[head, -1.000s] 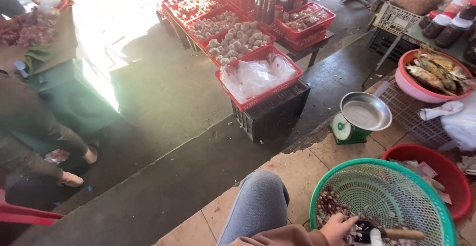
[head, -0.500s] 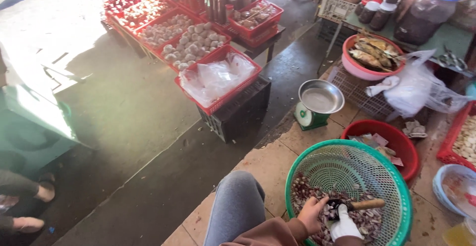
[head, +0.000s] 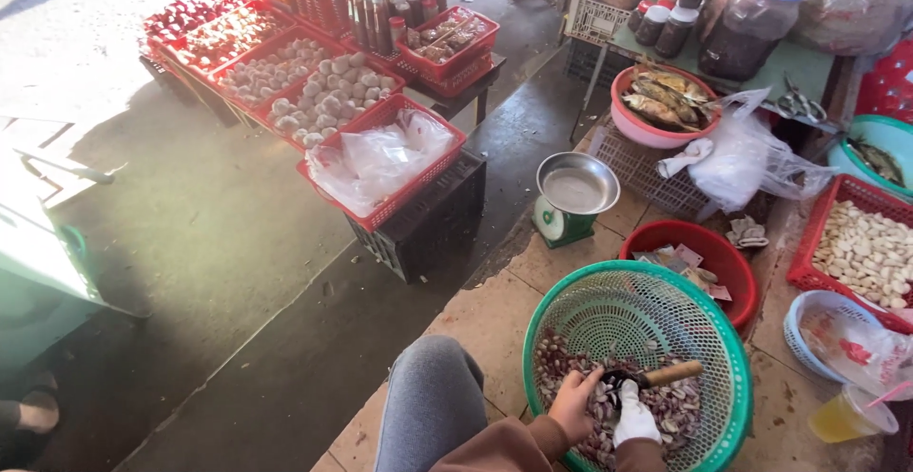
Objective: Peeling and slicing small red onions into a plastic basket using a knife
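Basket (head: 580, 315): near right on the floor; light, springy green mesh, so grip its rim.
Shellfish (head: 666, 415): small, hard, slippery, heaped inside.
Knife (head: 666, 374): take its wooden handle.
Left hand (head: 575, 404): your bare fingers pinch one shell.
Right hand (head: 635, 420): gloved, curled shut; on what, you cannot tell.

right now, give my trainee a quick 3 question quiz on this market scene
1. True or false: the green basket holds the small pieces that the hands work over.
2. Which hand wears a white glove: A) left hand B) right hand?
3. What stands just beyond the red bowl, toward the black crate?

Key:
1. True.
2. B; it holds a wooden-handled tool.
3. A green scale with a metal pan.
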